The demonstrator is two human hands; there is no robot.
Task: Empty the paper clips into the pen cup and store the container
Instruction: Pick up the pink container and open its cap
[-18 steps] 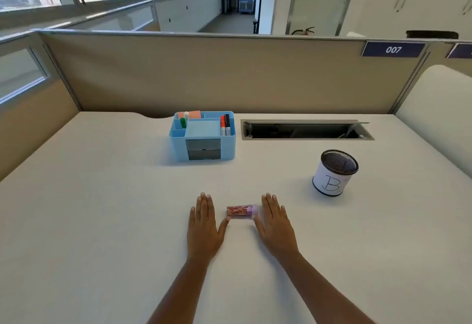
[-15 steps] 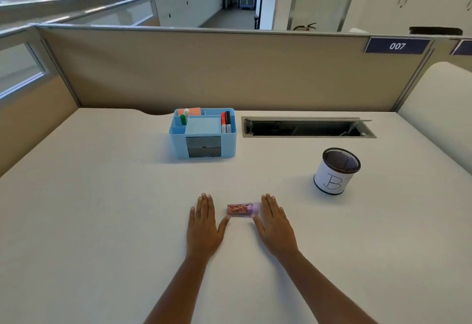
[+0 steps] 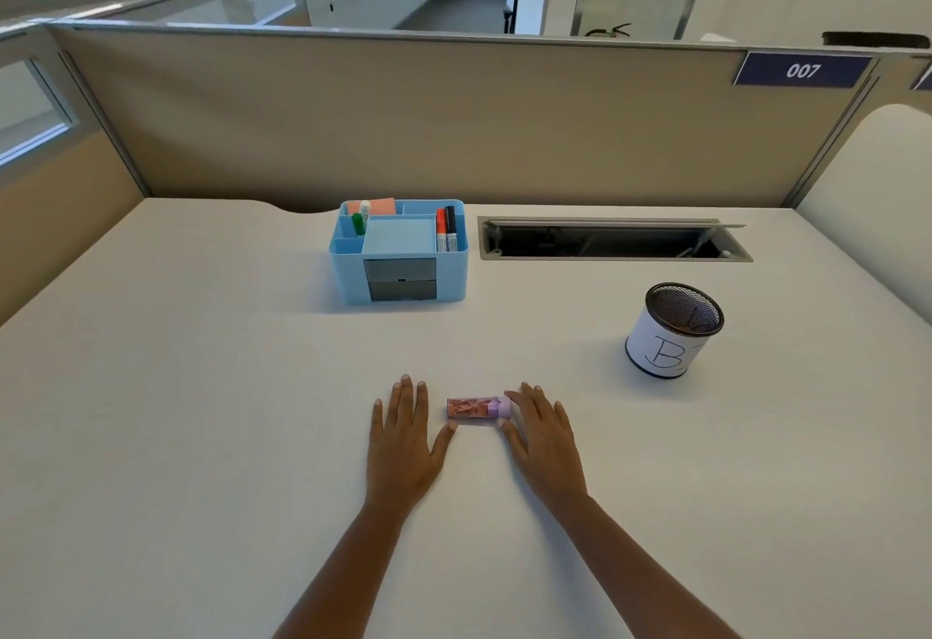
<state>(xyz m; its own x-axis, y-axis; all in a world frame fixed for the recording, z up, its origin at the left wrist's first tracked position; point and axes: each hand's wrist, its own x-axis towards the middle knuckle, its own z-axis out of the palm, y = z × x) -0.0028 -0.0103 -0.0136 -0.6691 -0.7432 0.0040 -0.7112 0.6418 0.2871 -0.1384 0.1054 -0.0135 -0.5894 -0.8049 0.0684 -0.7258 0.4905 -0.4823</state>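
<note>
A small clear container (image 3: 474, 409) with a lilac cap lies on its side on the white desk, full of pinkish paper clips. My left hand (image 3: 403, 442) rests flat just left of it, thumb tip near its end. My right hand (image 3: 542, 437) lies flat just right of it, fingers beside the cap. Neither hand grips it. The pen cup (image 3: 673, 331), black mesh wrapped in white paper marked "B", stands upright at the right, farther back. A blue desk organiser (image 3: 401, 255) with two grey drawers stands behind the hands.
The organiser holds markers and sticky notes. An open cable trough (image 3: 613, 240) is set into the desk behind the pen cup. A beige partition (image 3: 403, 119) closes the far edge. A curved white panel (image 3: 877, 195) stands at the right.
The hands and container have stayed where they were. Only the view has shifted slightly downward.
</note>
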